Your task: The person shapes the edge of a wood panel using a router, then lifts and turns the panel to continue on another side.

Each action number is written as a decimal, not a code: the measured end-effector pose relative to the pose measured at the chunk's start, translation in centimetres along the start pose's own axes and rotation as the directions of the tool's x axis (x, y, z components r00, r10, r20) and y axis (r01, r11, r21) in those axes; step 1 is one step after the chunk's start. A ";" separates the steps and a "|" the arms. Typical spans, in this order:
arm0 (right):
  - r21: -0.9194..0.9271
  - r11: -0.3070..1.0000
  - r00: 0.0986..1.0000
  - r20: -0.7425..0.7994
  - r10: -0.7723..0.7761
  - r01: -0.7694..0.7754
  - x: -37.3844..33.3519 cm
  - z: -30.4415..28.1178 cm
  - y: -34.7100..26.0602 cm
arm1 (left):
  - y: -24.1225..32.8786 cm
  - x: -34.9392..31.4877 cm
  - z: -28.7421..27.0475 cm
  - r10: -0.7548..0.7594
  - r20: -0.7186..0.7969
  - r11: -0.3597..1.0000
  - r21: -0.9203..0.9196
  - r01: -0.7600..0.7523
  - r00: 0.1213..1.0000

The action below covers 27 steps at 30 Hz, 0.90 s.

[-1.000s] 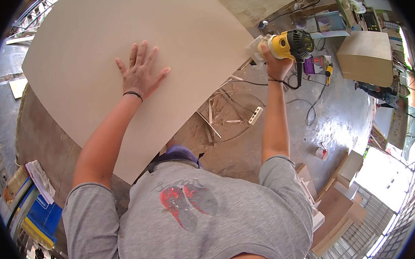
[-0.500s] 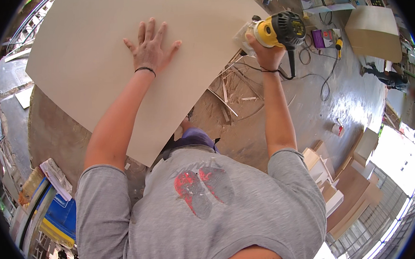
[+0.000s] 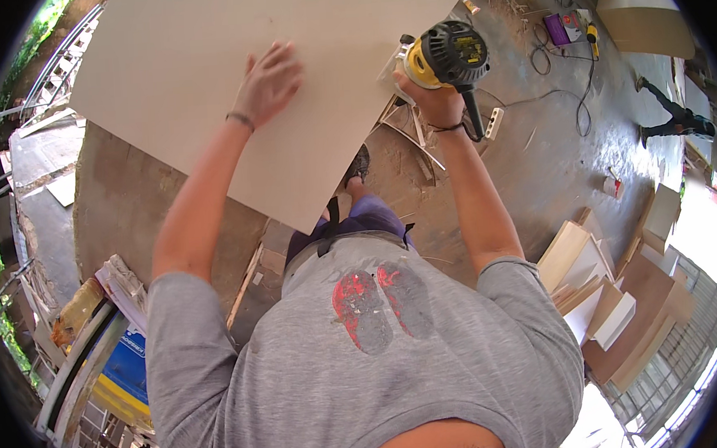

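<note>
A large pale board [image 3: 199,37] lies in front of me, its near corner close to my waist. My left hand [image 3: 270,86] is over the board, holding nothing; its fingers are loosely extended and blurred by motion. I cannot tell whether it touches the surface. At the board's right edge, my right hand [image 3: 433,104] is closed around the lower body of a yellow and black router [image 3: 450,54]. The router's base sits at the edge, and its bit is hidden. A black cord leaves the router beside my right wrist.
Wood strips [image 3: 418,130] and shavings litter the floor beneath the board's right edge. A power strip [image 3: 493,123] lies near my right wrist. Farther right are a purple box [image 3: 562,29], looping cord and another person [image 3: 674,118]. Wooden panels [image 3: 583,264] stand at lower right.
My left hand has gone from lying flat with spread fingers to moving with fingers closer together. The router and my right hand have shifted nearer along the board's right edge. The view has shifted too.
</note>
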State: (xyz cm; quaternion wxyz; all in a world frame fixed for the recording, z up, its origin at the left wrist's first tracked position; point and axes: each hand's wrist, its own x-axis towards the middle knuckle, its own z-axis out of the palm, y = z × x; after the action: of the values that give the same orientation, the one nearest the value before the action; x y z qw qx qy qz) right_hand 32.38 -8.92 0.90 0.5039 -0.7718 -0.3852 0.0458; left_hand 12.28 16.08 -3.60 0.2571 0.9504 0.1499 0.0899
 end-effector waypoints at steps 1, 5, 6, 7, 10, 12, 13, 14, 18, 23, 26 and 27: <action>-0.021 1.000 1.000 -0.012 0.003 -0.003 -0.9 0.2 -0.2 | 0.6 -2.8 -0.9 0.028 -0.004 1.000 0.009 -0.028 1.000; 0.055 0.998 1.000 0.007 0.018 -0.018 -4.2 1.8 -2.4 | 1.4 -11.2 -2.4 -0.038 -0.043 0.997 0.064 0.041 0.998; 0.064 0.995 0.997 0.038 0.069 -0.072 -5.1 2.3 -2.0 | 1.7 -12.5 -2.4 -0.059 -0.053 0.996 0.064 0.063 0.997; 0.041 0.998 0.998 0.044 0.053 -0.055 -6.3 2.6 -1.8 | 2.1 -13.6 -2.3 -0.055 -0.052 0.996 0.062 0.058 0.997; 0.048 0.996 0.996 0.049 0.076 -0.078 -9.2 3.8 -2.7 | 2.8 -16.1 -1.7 -0.047 -0.073 0.998 0.031 0.050 0.996; 0.046 0.998 0.998 0.054 0.045 -0.048 -11.1 4.6 -4.1 | 3.3 -16.7 -2.0 -0.048 -0.041 0.999 0.009 0.049 0.998; 0.044 0.998 0.998 0.055 0.031 -0.034 -11.8 4.9 -4.6 | 3.5 -16.7 -2.2 -0.046 -0.024 0.999 -0.002 0.046 0.999; 0.021 1.000 0.999 0.045 0.000 -0.001 -12.6 5.4 -4.6 | 3.3 -16.3 -2.1 -0.085 -0.016 0.992 -0.091 0.083 0.996; 0.124 0.986 0.993 0.047 0.108 -0.113 -16.3 6.9 -6.2 | 2.4 -16.0 -2.4 -0.130 0.020 0.937 -0.324 0.129 0.991; -0.059 0.998 0.991 0.135 -0.006 0.014 -20.1 7.7 -8.4 | 1.4 -15.7 -2.2 -0.117 0.038 0.911 -0.395 0.122 0.992; -0.076 0.995 0.993 0.097 -0.063 0.070 -23.2 8.9 -9.3 | 1.2 -15.7 -2.2 -0.104 0.043 0.904 -0.414 0.112 0.994; -0.087 0.992 0.992 0.091 -0.083 0.091 -24.3 9.3 -9.4 | 1.1 -15.6 -2.1 -0.096 0.040 0.902 -0.418 0.104 0.995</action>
State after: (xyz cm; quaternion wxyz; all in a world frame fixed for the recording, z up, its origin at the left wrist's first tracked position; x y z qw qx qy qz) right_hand 5.98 -15.77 -3.73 0.4524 -0.7737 -0.4419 0.0398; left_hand -2.64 10.94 -2.70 0.4611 0.8647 0.1734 0.0980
